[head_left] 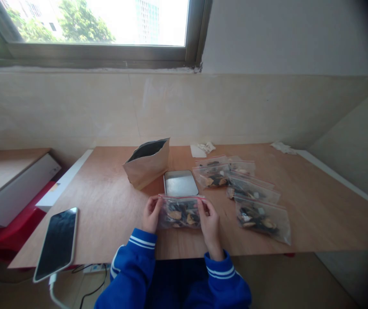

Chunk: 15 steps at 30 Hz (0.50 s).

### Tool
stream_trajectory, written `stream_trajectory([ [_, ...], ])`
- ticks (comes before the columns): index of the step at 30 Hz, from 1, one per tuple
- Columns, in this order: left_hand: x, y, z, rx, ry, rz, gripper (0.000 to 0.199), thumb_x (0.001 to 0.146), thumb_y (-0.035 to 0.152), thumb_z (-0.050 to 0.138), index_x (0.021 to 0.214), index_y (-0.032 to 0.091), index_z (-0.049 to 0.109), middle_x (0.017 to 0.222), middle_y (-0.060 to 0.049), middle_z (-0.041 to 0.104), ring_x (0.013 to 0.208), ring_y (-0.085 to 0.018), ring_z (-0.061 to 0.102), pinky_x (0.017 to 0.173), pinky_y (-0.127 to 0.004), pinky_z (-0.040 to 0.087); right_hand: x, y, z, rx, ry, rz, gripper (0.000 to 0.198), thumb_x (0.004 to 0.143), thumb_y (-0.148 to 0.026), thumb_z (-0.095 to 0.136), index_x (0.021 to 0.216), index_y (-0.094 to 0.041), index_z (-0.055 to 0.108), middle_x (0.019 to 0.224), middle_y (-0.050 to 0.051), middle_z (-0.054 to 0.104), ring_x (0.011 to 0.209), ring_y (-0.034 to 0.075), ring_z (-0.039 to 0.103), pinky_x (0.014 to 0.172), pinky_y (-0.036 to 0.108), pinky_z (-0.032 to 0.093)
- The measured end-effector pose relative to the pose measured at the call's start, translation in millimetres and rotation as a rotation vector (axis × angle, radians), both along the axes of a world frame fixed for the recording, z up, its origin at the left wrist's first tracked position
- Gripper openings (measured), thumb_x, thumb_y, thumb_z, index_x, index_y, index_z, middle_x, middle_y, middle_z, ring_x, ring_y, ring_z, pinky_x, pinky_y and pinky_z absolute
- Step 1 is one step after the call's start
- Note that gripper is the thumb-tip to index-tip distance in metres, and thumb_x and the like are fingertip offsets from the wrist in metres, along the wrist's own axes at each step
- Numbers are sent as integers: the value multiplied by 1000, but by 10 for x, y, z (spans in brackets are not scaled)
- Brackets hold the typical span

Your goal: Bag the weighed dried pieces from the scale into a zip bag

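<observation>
A clear zip-lock bag (179,216) with a red seal strip along its top is stretched between my two hands, near the table's front edge. Dark and tan dried pieces show through its plastic. My left hand (152,212) pinches the top left corner, thumb against fingers. At the top right corner, my right hand (209,219) pinches the strip in the same way. Just behind the bag lies a shallow silver metal tray or lid (180,183). An open brown paper pouch (148,165) stands upright behind and left of it, its inside dark.
Several filled zip-lock bags (263,219) lie overlapping on the right of the wooden table (107,184). A phone (58,242) with a white cable rests at the left front edge. Crumpled tissue (206,147) and white paper lie at the back, below the window.
</observation>
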<state>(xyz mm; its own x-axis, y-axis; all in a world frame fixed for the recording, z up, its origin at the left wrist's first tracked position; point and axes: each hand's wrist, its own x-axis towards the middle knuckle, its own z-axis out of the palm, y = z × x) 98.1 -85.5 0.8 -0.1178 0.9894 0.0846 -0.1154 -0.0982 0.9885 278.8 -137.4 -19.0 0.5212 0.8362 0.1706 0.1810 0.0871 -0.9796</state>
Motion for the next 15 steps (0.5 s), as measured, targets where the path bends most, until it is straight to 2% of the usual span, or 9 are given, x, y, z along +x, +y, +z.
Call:
stream_trajectory([
  [3,-23,6,-7,-93,-75,-50,47,62,53,76,86,13,67,75,-5,69,64,-14,61,56,-25,47,-2,-11,22,-3,-4,-7,44,88,-56,50,101,-17,65,90,11,72,78,23,67,71,34,52],
  [5,-35,14,-12,-112,-109,-35,47,61,51,78,85,13,67,76,-4,69,64,-14,60,56,-25,47,-1,-17,32,-12,-9,-10,44,90,-57,45,96,-18,64,86,10,71,74,22,66,70,33,52],
  [9,-35,12,3,-123,-134,-35,45,60,49,79,84,14,65,75,-3,69,65,-13,61,56,-23,46,2,-26,35,-29,-16,-41,51,94,-59,34,82,-19,63,77,9,69,70,22,63,69,32,49],
  [15,-32,-19,77,-99,-103,-61,42,62,51,78,78,15,64,70,-1,67,60,-11,59,54,-22,44,-2,-28,30,-36,-39,-81,55,92,-64,31,81,-19,61,70,6,66,63,20,59,65,31,46],
])
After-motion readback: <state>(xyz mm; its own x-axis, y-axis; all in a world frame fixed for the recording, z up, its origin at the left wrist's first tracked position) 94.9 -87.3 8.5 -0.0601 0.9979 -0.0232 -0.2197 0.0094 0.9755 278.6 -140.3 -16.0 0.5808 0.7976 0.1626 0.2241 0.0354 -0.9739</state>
